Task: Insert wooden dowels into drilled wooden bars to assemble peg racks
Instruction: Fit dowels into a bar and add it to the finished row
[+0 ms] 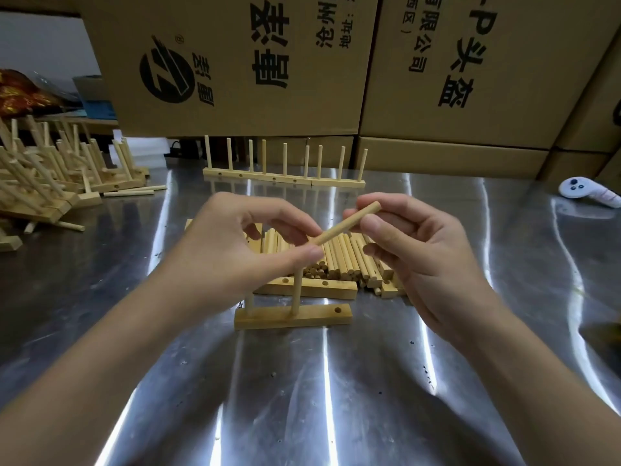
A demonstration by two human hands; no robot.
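The left hand (242, 240) and right hand (413, 253) each pinch an end of one slanted dowel (347, 223). Right below them stands a bar (316, 318) with two pegs (296, 290), and the hands hide part of the dowel pile (342, 258) behind it

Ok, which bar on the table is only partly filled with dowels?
The bar nearest the person: two dowels stand in it and its right-end hole is open. The far row's bars look full.
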